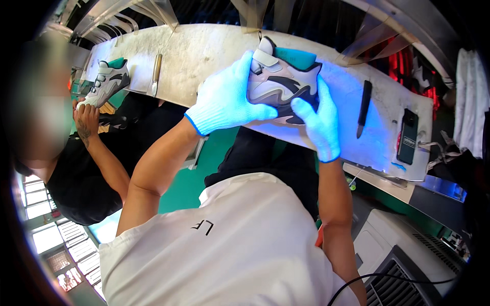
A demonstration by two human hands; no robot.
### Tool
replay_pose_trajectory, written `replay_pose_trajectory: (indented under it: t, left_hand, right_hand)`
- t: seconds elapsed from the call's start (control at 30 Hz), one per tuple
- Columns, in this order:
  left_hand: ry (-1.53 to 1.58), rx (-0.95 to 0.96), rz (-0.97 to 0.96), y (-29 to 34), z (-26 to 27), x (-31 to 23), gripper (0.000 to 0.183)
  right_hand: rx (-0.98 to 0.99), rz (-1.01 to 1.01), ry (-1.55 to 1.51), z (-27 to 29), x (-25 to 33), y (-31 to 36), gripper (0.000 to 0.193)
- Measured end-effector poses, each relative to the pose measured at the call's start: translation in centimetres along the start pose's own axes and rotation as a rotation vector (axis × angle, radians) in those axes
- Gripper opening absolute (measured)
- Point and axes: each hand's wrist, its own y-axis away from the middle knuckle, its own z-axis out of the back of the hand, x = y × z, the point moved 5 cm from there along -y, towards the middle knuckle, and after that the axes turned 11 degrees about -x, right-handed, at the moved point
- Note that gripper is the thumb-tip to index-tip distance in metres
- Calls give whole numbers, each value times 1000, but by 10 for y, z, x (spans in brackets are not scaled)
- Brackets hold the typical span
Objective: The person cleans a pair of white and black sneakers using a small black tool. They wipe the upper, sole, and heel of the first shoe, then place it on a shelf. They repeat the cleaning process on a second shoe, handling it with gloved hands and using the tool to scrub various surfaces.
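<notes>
A grey-and-white sneaker (282, 80) with black trim is held up over the worktable, turned side-on, with a teal insert (297, 58) showing in its collar. Closed around its left end is my left hand (224, 97), in a white knit glove lit blue, its thumb along the sole. My right hand (320, 120), gloved the same way, grips the other end, fingers behind and thumb near the sole. Both palms are turned toward the shoe, so the fingertips behind it are hidden.
The long pale worktable (199, 46) carries a black-handled knife (364, 108), a dark phone (407, 136) and, at left, a wooden-handled knife (156, 74). A co-worker at left holds a similar sneaker (108, 84). A grey machine (395, 245) with vents stands at lower right, beside a black cable (398, 276).
</notes>
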Motion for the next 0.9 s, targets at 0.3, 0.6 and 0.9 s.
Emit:
replay_pose_trajectory:
  t: [0.3, 0.6, 0.9]
  left_hand:
    - [-16, 30, -222, -9, 3, 2, 141]
    - [55, -46, -272, 12, 8, 2, 141]
    - [10, -88, -254, 14, 6, 6, 137]
  right_hand:
    - [-458, 189, 1355, 107, -10, -46, 80]
    - [-234, -240, 141, 95, -14, -32, 22]
    - [-281, -170, -517, -48, 64, -42, 18]
